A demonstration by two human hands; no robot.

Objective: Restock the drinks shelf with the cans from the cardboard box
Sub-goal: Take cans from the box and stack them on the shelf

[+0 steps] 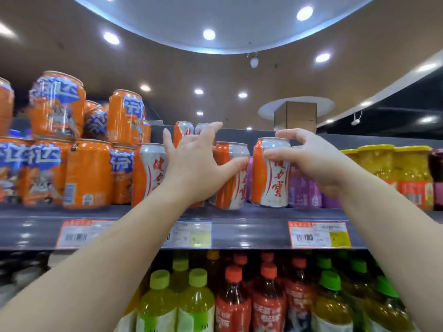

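Left cans (55, 140) blurred; price labels (318, 234) unreadable

Bright, even light comes from round recessed ceiling lights (208, 34), which leave small glare spots on the glossy shelf edge (251, 232). The orange cans (57, 106) at upper left are smeared by blur, and wide-angle distortion bends the frame's edges.
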